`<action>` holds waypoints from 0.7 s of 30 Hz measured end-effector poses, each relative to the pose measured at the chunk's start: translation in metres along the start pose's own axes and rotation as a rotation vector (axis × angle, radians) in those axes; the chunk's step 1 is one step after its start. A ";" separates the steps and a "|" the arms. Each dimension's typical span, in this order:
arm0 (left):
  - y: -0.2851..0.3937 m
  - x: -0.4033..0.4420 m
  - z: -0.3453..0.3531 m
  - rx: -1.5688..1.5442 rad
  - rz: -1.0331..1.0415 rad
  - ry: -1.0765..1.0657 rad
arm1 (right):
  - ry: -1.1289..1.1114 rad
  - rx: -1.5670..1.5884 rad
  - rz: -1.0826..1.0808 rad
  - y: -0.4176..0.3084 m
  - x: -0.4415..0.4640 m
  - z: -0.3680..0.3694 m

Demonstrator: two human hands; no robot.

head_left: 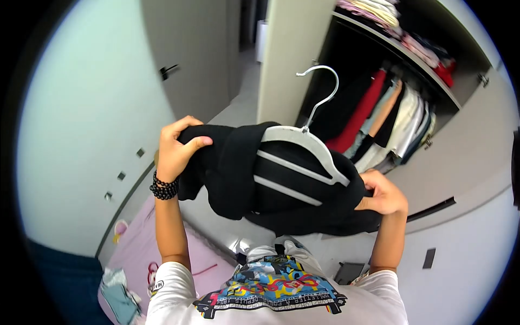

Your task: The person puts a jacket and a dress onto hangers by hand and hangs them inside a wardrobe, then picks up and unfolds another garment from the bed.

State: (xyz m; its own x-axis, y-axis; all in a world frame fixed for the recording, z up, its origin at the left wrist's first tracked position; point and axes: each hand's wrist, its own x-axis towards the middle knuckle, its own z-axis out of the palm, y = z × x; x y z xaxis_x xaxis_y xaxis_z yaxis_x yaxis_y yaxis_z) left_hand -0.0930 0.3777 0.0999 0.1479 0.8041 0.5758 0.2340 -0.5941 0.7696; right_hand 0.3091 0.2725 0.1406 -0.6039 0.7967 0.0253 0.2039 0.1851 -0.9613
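Observation:
A black garment [233, 168] on a pale grey hanger [303, 135] is held up in front of me at chest height. The hanger's metal hook points up, and its shoulders and bars show through the garment's neck opening. My left hand [176, 146] grips the garment's left shoulder, thumb on top; a black bead bracelet is on that wrist. My right hand [383, 194] pinches the cloth at the right shoulder, lower than the left one. Some of the fingers of both hands are hidden behind the fabric.
An open wardrobe [460, 103] ahead on the right holds several hanging clothes [398, 122], with folded clothes [376, 13] on its upper shelf. A grey door [189, 49] stands at the back left. Below left is a pink bed [135, 233] with a light blue cloth [120, 303].

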 end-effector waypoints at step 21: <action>-0.169 0.267 0.419 -0.075 0.384 -0.304 | 0.686 1.082 -0.004 0.098 0.042 -0.124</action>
State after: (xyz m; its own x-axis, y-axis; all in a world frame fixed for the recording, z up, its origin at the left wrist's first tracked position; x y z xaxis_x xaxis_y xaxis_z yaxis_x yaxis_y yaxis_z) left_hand 0.3094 0.7017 0.0083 0.4864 0.4897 0.7236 0.0397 -0.8397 0.5416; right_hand 0.3993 0.3958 0.0811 -0.0180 0.9890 -0.1467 -0.7194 -0.1147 -0.6850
